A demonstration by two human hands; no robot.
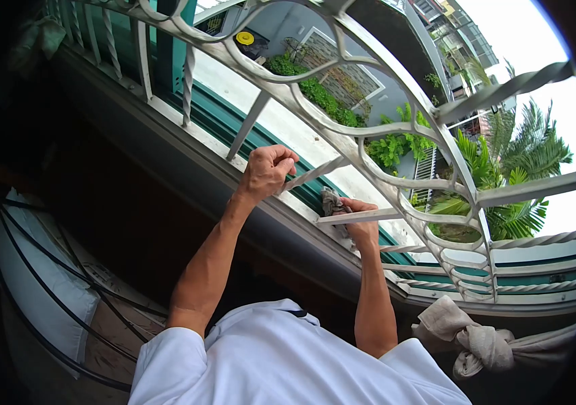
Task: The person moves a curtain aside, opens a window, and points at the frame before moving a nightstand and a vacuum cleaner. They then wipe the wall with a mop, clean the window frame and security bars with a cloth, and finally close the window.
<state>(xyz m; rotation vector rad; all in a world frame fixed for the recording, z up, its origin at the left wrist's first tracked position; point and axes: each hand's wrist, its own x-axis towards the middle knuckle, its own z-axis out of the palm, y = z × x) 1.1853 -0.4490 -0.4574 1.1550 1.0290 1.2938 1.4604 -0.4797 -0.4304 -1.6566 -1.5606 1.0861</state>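
My right hand (362,219) reaches through the white window grille (362,129) and grips a crumpled grey rag (333,204). The rag lies against the green window track (309,196), beside a flat upright bar. Just left of it, my left hand (269,174) is above the sill in a loose fist, its fingers curled in. No object shows in that fist, and its wrist is close to the lower end of a twisted bar (318,173).
A knotted beige curtain (487,344) hangs at the lower right. At lower left are a pillow (41,283) and dark curved metal rods (58,266). Beyond the grille are a white ledge (288,138), green plants (332,101) and a palm (521,148).
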